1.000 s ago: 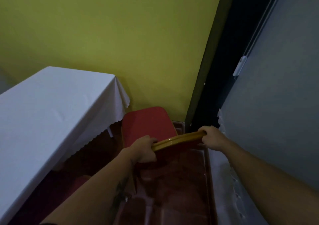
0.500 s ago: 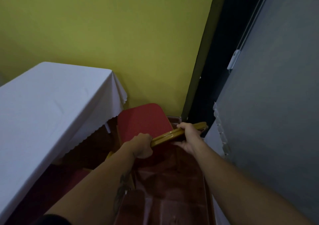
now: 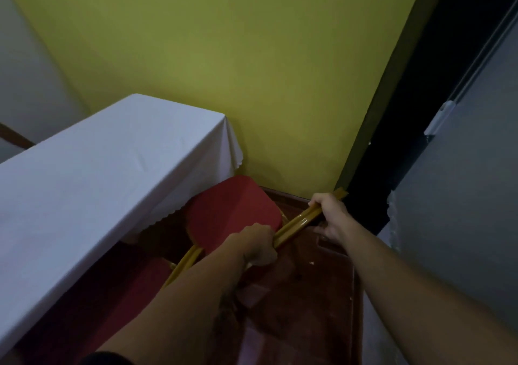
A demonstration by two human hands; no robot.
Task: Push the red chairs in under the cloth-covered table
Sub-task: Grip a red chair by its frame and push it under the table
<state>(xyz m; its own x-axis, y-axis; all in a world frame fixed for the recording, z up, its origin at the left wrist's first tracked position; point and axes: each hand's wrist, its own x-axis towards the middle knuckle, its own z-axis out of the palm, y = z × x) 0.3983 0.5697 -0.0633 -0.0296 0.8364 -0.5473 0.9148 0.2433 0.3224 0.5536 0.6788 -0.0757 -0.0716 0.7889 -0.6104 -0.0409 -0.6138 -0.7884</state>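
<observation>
Chair (image 3: 234, 210) swung toward table (image 3: 98, 174) — wall (image 3: 252, 84) just beyond.

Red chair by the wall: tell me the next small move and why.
Probably push it left toward the white tablecloth. Both the left hand and right hand grip the yellow backrest rail, and most of the red seat shows outside the cloth's edge.

chair (image 3: 234, 209) swung toward the table (image 3: 84, 185) (partly under).
</observation>
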